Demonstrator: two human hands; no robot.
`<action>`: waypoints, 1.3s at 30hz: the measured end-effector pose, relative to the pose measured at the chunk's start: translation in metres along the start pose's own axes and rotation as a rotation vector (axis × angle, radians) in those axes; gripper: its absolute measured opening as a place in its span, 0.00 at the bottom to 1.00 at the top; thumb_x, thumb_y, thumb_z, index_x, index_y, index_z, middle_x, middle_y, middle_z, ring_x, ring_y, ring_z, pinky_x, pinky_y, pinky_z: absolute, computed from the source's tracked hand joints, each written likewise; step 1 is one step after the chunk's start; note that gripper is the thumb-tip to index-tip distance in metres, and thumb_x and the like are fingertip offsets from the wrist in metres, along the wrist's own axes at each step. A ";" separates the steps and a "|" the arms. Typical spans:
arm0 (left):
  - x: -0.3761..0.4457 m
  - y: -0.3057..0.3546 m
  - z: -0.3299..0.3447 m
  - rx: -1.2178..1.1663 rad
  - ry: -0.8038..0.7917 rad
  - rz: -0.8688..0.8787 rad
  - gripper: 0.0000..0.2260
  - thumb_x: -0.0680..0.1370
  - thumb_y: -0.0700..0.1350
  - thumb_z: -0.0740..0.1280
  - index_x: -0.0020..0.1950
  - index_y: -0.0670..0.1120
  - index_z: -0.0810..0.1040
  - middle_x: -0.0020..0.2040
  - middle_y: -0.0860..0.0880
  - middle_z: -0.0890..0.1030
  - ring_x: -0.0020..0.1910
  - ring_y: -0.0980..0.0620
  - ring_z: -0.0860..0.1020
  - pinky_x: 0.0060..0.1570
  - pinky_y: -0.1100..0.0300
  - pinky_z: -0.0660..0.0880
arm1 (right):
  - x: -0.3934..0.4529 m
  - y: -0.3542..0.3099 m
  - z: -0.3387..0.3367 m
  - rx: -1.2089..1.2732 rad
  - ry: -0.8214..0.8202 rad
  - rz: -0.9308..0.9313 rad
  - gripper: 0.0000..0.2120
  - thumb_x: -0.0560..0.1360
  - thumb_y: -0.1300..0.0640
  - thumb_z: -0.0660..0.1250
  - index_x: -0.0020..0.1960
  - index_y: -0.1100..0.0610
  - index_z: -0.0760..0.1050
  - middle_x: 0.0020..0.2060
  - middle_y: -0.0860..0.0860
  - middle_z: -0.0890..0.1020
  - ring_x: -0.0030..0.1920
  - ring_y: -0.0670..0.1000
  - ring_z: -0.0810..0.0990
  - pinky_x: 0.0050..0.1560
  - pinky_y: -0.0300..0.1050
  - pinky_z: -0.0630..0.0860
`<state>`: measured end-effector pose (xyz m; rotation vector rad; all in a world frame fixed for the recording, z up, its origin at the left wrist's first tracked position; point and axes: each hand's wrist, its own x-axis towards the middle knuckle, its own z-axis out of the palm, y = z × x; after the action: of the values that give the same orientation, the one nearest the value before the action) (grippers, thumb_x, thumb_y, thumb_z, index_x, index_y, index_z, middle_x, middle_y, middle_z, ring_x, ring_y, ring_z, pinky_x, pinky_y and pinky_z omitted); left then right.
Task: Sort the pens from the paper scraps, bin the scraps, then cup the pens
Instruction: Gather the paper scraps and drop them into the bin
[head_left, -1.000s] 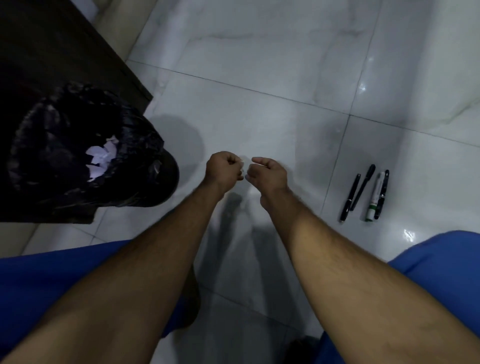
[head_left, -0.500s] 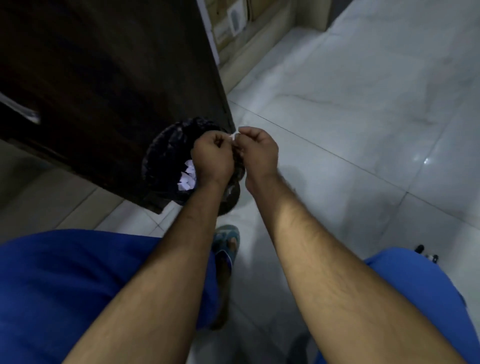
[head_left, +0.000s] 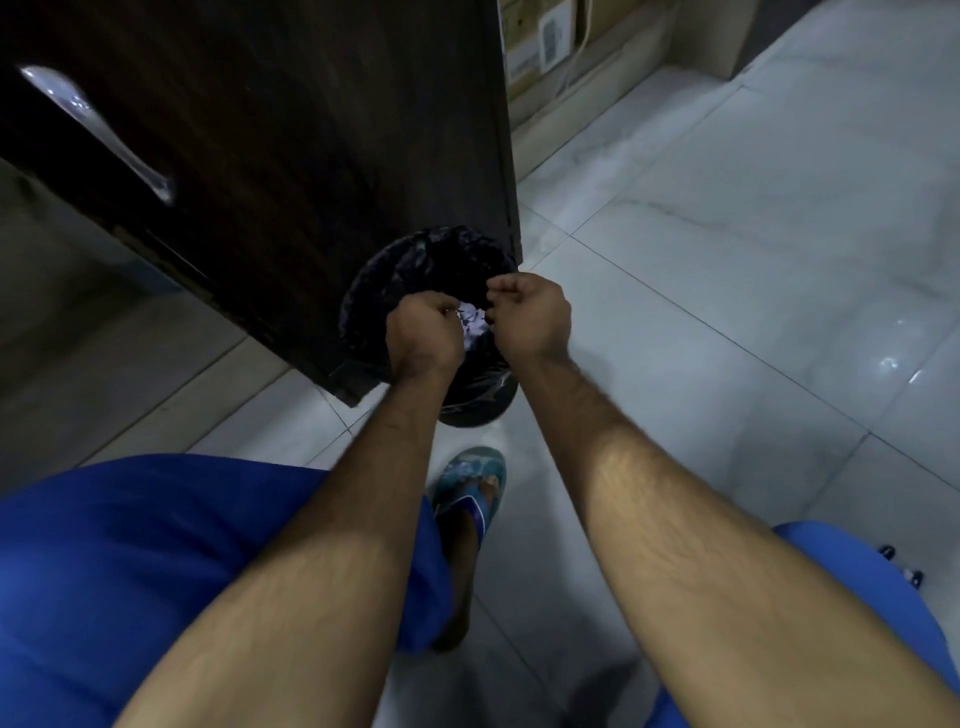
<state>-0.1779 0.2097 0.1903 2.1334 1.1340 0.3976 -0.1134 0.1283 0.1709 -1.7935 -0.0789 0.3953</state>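
Both my hands hover over the black-lined bin, which stands against the corner of a dark cabinet. My left hand and my right hand are curled into loose fists, fingertips facing each other a small gap apart. White paper scraps show between the fingertips and down in the bin; the fingers seem to pinch some of this paper, but the grip itself is hidden. Only the ends of the pens peek out on the floor behind my right knee at the lower right.
The dark wooden cabinet with a metal handle fills the upper left and overhangs the bin. My sandalled foot is planted just below the bin. Cardboard boxes lean on the far wall. Pale floor tiles stretch to the right.
My view swung left from the pens to the bin. Both hands travelled from the bare floor to above the bin and now sit lower over its opening, slightly farther apart.
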 end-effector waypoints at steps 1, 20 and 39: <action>-0.003 0.002 0.002 -0.005 -0.025 0.003 0.12 0.74 0.40 0.65 0.52 0.47 0.86 0.51 0.46 0.86 0.50 0.47 0.82 0.49 0.63 0.76 | -0.002 0.001 -0.001 0.008 0.021 -0.008 0.11 0.72 0.60 0.66 0.49 0.53 0.85 0.44 0.50 0.87 0.46 0.52 0.86 0.54 0.50 0.82; -0.040 0.051 0.061 0.167 -0.130 0.378 0.14 0.75 0.38 0.63 0.57 0.41 0.83 0.54 0.42 0.83 0.53 0.45 0.80 0.54 0.57 0.74 | 0.010 0.053 -0.059 0.293 0.061 0.237 0.08 0.74 0.64 0.66 0.50 0.58 0.83 0.42 0.56 0.86 0.41 0.56 0.85 0.44 0.56 0.85; -0.028 0.043 0.050 0.172 -0.001 0.434 0.10 0.74 0.41 0.64 0.51 0.43 0.83 0.49 0.45 0.82 0.46 0.46 0.80 0.46 0.54 0.76 | 0.011 0.051 -0.048 0.361 -0.165 0.282 0.07 0.78 0.61 0.66 0.53 0.63 0.80 0.41 0.59 0.83 0.37 0.55 0.81 0.42 0.52 0.83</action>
<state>-0.1403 0.1491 0.1855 2.5338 0.7172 0.5070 -0.0963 0.0731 0.1293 -1.4141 0.1248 0.7131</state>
